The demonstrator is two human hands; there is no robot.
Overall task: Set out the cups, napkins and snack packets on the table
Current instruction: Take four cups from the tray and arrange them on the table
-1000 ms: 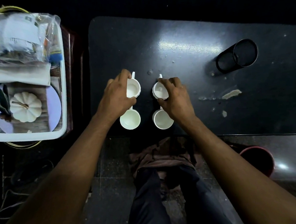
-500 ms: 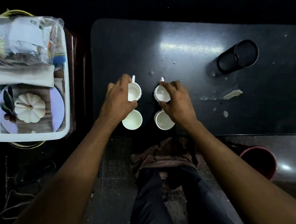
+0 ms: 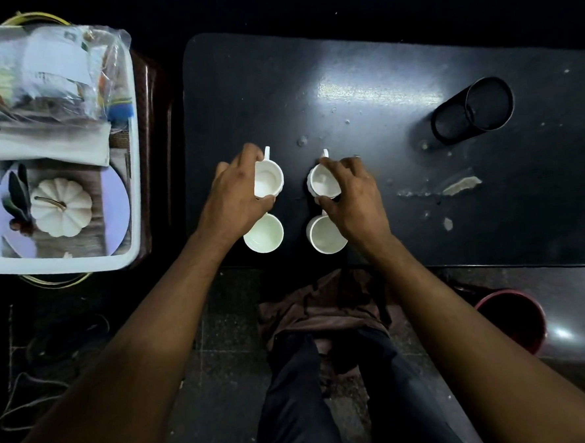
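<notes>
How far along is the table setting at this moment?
Done: two near cups stand on the table. In hand: left hand and right hand each grip a far cup. Left: napkins and snack packets, in the tray.

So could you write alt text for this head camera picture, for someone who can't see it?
Seen from above, a person's left hand and right hand each grip a white cup, the left cup and right cup, on a dark table. Two more white cups stand nearer its edge. A white tray beside the table holds folded napkins and bagged packets.
</notes>
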